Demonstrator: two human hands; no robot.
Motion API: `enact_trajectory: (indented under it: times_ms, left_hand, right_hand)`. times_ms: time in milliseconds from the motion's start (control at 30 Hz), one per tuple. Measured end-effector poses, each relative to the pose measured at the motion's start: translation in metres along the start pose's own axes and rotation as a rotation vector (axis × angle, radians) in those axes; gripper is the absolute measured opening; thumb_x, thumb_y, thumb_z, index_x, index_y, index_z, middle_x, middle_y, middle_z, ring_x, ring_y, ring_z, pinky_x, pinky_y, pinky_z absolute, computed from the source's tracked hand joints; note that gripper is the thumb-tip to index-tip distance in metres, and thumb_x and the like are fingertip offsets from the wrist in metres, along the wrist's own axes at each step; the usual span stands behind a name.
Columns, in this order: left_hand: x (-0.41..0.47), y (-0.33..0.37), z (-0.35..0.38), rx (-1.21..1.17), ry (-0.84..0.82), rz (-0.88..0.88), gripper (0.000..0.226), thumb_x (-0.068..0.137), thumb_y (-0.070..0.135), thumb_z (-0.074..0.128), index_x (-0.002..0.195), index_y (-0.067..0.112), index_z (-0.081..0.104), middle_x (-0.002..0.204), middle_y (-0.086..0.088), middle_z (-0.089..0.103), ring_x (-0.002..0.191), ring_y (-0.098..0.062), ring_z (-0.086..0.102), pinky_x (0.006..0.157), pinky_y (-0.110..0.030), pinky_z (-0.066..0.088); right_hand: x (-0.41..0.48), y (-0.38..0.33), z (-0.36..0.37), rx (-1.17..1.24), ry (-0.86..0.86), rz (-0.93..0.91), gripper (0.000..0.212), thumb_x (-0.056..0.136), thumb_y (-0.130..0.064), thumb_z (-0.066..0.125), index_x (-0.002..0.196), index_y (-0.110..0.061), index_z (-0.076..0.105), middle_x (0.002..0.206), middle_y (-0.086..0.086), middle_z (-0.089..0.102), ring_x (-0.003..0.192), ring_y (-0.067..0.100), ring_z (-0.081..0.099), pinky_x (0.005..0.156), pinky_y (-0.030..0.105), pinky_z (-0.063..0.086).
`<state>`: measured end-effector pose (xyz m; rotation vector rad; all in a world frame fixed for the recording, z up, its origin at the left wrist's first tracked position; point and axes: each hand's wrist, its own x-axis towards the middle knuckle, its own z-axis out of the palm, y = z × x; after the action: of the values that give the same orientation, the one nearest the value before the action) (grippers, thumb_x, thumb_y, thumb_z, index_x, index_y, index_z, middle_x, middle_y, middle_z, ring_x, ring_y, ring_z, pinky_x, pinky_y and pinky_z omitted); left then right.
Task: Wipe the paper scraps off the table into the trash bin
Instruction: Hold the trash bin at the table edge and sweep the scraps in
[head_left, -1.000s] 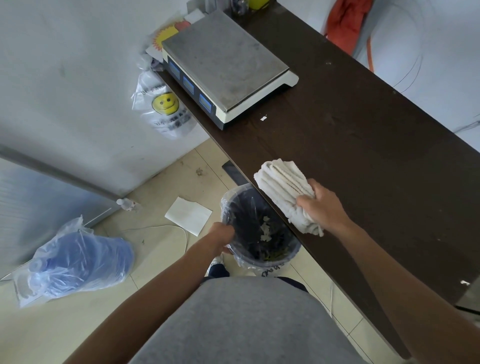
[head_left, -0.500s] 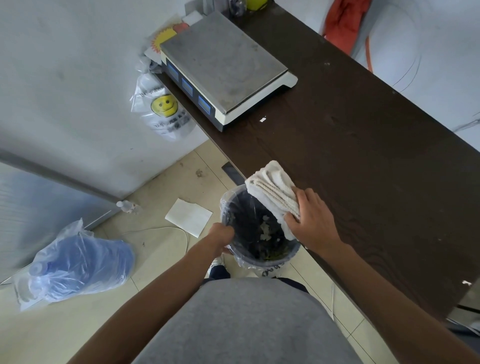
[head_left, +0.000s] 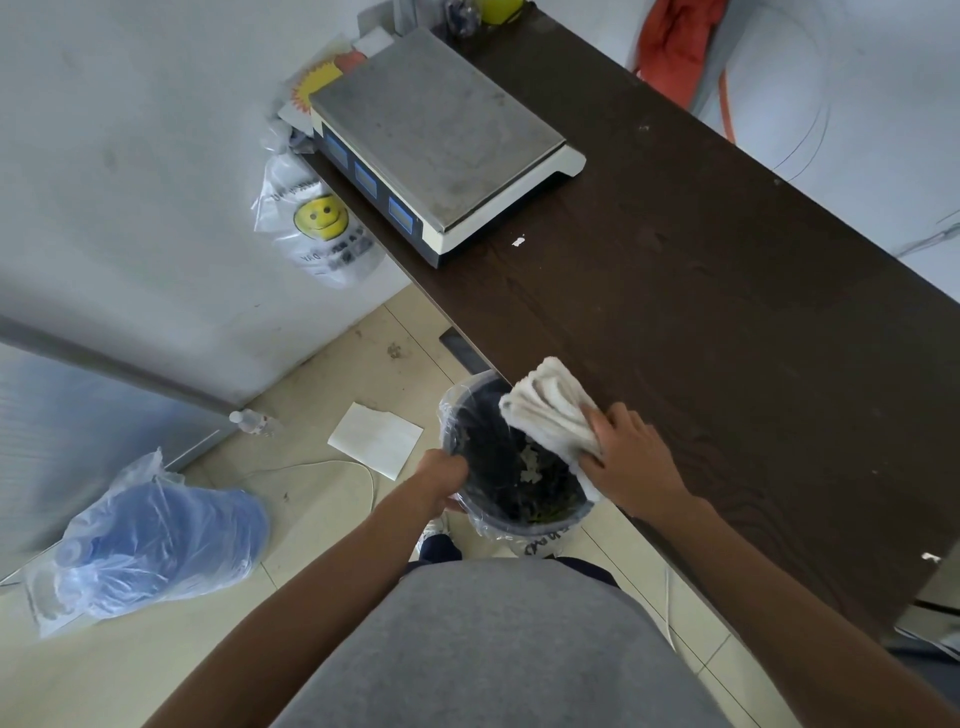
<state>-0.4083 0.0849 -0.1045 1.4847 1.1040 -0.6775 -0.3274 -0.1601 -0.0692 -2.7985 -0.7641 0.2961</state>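
Observation:
A dark trash bin (head_left: 470, 512) lined with clear plastic is held just below the near edge of the dark wooden table (head_left: 701, 291). My left hand (head_left: 444, 475) grips the bin's left rim. My right hand (head_left: 631, 460) holds a folded white cloth (head_left: 550, 408) at the table edge, and the cloth hangs partly over the bin's mouth. White paper scraps (head_left: 530, 462) lie inside the bin on dark contents. One small white scrap (head_left: 518, 241) lies on the table near the scale. Another scrap (head_left: 930, 557) sits at the table's right near edge.
A weighing scale (head_left: 436, 140) with a steel platform stands at the table's far left. On the tiled floor lie a white sheet of paper (head_left: 376, 439), a blue bundle in clear plastic (head_left: 150, 535) and a small bottle (head_left: 254, 421). A smiley-face plastic bag (head_left: 317, 228) hangs by the wall.
My right hand has drawn the cloth from the table top to its near edge, so the cloth now overhangs the bin. My left hand has kept its grip on the rim.

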Motion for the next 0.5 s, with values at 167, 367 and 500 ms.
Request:
enact_trajectory:
  times_ms: [167,367,500]
  left_hand:
    - [0.0007,-0.0001,0.0025,0.013,0.008,-0.005,0.023,0.091,-0.004,0.046,0.106,-0.003,0.063,0.091,-0.012,0.064,0.070,-0.024,0.069,0.044,-0.031,0.057]
    - [0.0000,0.0007,0.0029,0.014,0.012,0.003,0.015,0.091,-0.001,0.048,0.089,0.006,0.062,0.089,-0.009,0.064,0.069,-0.022,0.068,0.043,-0.030,0.056]
    - [-0.0013,0.0009,0.0026,0.006,0.011,0.000,0.015,0.091,0.000,0.049,0.093,0.004,0.063,0.092,-0.010,0.064,0.072,-0.022,0.068,0.043,-0.030,0.056]
  right_hand:
    - [0.0001,0.0042,0.0056,0.030,-0.059,0.027,0.058,0.087,-0.042,0.057,0.136,-0.016,0.044,0.105,0.003,0.048,0.091,0.019,0.050,0.081,0.036,0.048]
    - [-0.0068,0.0042,0.0077,0.060,-0.041,0.082,0.081,0.081,-0.056,0.063,0.146,-0.019,0.032,0.112,0.002,0.045,0.099,0.019,0.048,0.086,0.035,0.047]
    - [-0.0054,-0.0025,0.0117,0.037,-0.056,0.114,0.088,0.080,-0.054,0.068,0.148,-0.017,0.027,0.117,0.005,0.047,0.104,0.021,0.051,0.090,0.039,0.048]
